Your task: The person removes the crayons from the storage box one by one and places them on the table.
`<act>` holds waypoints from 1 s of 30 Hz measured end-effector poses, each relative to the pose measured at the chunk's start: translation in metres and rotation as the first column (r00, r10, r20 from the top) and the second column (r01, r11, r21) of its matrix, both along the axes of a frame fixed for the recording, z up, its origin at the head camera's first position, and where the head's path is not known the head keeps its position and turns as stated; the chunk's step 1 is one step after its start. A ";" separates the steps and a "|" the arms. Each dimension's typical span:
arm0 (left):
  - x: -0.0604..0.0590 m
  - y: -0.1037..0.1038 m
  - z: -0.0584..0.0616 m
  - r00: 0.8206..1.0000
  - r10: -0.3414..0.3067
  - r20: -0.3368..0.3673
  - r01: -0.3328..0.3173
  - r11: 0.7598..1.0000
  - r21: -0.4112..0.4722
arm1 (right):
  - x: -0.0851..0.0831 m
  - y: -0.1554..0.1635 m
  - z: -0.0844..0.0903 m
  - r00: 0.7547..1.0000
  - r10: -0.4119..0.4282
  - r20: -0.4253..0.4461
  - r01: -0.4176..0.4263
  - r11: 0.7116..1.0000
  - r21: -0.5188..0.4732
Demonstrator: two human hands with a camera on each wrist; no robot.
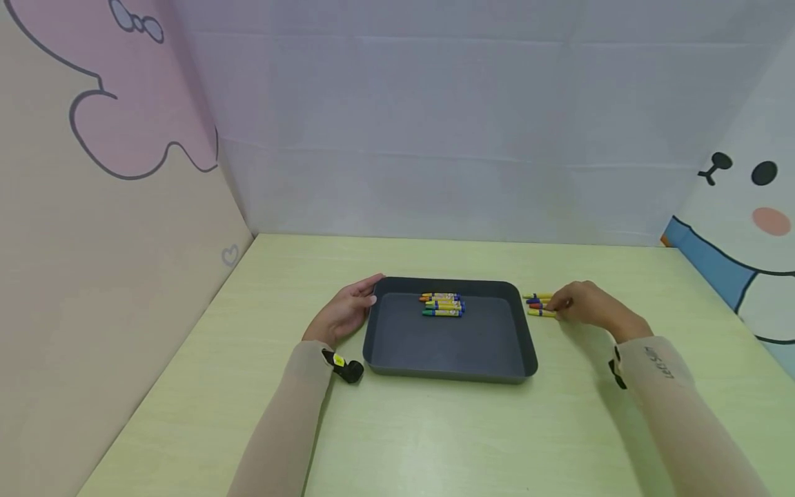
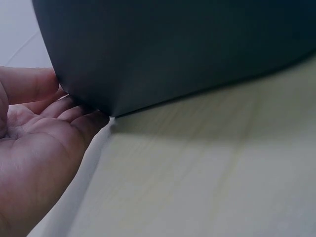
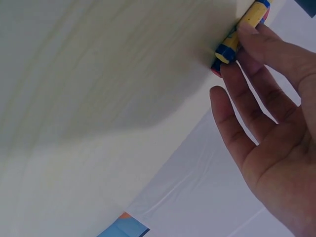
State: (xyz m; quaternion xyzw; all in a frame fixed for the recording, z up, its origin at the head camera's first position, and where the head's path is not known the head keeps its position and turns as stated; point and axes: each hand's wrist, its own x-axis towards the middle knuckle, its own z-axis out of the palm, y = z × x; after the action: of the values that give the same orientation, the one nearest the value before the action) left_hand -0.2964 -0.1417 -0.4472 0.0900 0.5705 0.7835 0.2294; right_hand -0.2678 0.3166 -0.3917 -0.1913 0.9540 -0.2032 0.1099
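Note:
A dark grey rectangular tray [image 1: 450, 352] lies on the table with several crayons [image 1: 442, 305] grouped near its far side. At the tray's far left corner my left hand [image 1: 343, 312] holds the edge; in the left wrist view the thumb meets the dark side wall [image 2: 163, 54] and the fingers reach the bottom edge. Right of the tray, my right hand [image 1: 586, 305] is over several more crayons [image 1: 542, 313]. In the right wrist view its thumb and fingers pinch a yellow-wrapped crayon [image 3: 228, 48] with blue ends, and another crayon [image 3: 216, 68] shows partly behind it.
The light wood-patterned table [image 1: 435, 435] meets a pale back wall [image 1: 447, 138]. Side panels with cartoon drawings stand at left and right. A black wrist camera [image 1: 352, 371] on the left sleeve is close to the tray's left side.

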 end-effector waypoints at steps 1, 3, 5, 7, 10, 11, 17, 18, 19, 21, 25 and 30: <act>0.000 0.000 0.000 1.000 0.000 0.000 0.000 1.000 0.000 | 0.000 0.000 0.001 1.000 -0.003 0.003 0.003 1.000 0.002; 0.000 0.000 0.000 1.000 -0.001 -0.001 0.001 1.000 0.001 | 0.000 -0.001 0.002 1.000 -0.012 0.010 0.012 1.000 0.006; 0.000 0.000 0.000 1.000 -0.001 0.001 0.001 1.000 0.004 | 0.000 -0.001 0.004 1.000 -0.015 0.009 0.015 1.000 0.010; 0.000 0.000 0.001 1.000 -0.003 -0.002 0.003 1.000 0.007 | 0.000 -0.002 0.007 1.000 -0.016 0.007 0.016 1.000 0.011; 0.000 0.001 0.001 1.000 -0.005 0.000 0.005 1.000 0.015 | 0.000 -0.003 0.011 1.000 -0.007 0.002 0.007 1.000 0.007; 0.000 0.001 0.001 1.000 -0.006 0.001 0.006 1.000 0.017 | 0.000 -0.004 0.013 1.000 -0.004 0.002 0.004 1.000 0.003; -0.002 0.001 0.000 1.000 -0.003 0.004 0.003 1.000 0.025 | -0.002 -0.010 0.023 1.000 0.007 -0.020 -0.007 1.000 -0.004; -0.002 0.001 0.000 1.000 -0.004 0.005 0.004 1.000 0.027 | -0.002 -0.011 0.025 1.000 0.009 -0.026 -0.008 1.000 0.002; -0.002 0.001 0.000 1.000 -0.005 0.003 0.005 1.000 0.027 | -0.003 -0.012 0.027 1.000 0.006 -0.027 -0.005 1.000 0.004; -0.002 0.001 0.000 1.000 -0.005 0.001 0.005 1.000 0.025 | -0.004 -0.015 0.031 1.000 0.005 -0.029 -0.005 1.000 0.003; -0.001 0.001 0.001 1.000 -0.007 -0.001 0.007 1.000 0.019 | -0.004 -0.021 0.039 0.999 -0.005 -0.037 0.004 1.000 -0.017; -0.001 0.001 0.001 1.000 -0.007 -0.005 0.007 1.000 0.017 | -0.004 -0.032 0.046 0.998 -0.001 -0.056 -0.001 0.999 -0.044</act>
State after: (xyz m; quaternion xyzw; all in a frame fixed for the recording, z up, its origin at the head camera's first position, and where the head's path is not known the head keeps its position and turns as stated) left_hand -0.2970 -0.1410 -0.4465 0.0959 0.5640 0.7872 0.2301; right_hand -0.2723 0.2845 -0.3458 -0.1992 0.9519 -0.2189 0.0789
